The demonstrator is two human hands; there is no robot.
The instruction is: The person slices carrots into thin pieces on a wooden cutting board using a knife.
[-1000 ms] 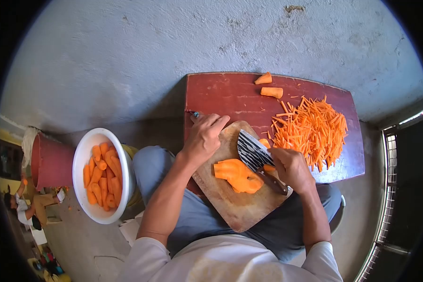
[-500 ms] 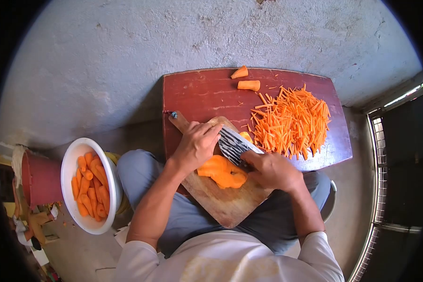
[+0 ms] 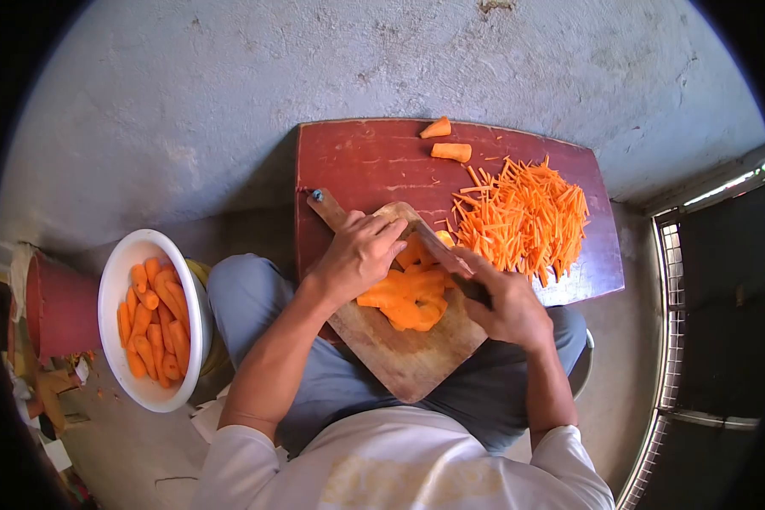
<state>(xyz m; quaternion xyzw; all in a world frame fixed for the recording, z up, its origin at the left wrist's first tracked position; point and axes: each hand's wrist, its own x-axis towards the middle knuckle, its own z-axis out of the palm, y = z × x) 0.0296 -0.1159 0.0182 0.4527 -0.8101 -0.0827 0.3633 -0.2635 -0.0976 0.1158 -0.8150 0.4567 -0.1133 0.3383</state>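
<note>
My right hand point(image 3: 510, 304) is closed round a knife point(image 3: 440, 249), whose blade slants over the upper part of the wooden board point(image 3: 410, 367). At the board's upper left, my left hand point(image 3: 361, 255) has its fingers bent over the board close to the blade; what lies beneath them is mostly hidden. Flat orange carrot slices point(image 3: 408, 297) lie spread between my hands. Part of a carrot piece point(image 3: 444, 239) shows behind the knife. A heap of thin carrot sticks point(image 3: 527, 221) lies on the red table point(image 3: 374, 161), right of the board.
Two carrot chunks point(image 3: 451, 152) lie near the table's far edge, by the wall point(image 3: 314, 59). Whole peeled carrots point(image 3: 157, 323) fill a white tub point(image 3: 112, 280) at the left, beside a red bucket point(image 3: 64, 306). A metal grille stands at the right.
The knife, first beside the slices, has moved to the board's upper part and its blade has turned edge-on. My left hand has come onto the board. More slices lie between my hands.
</note>
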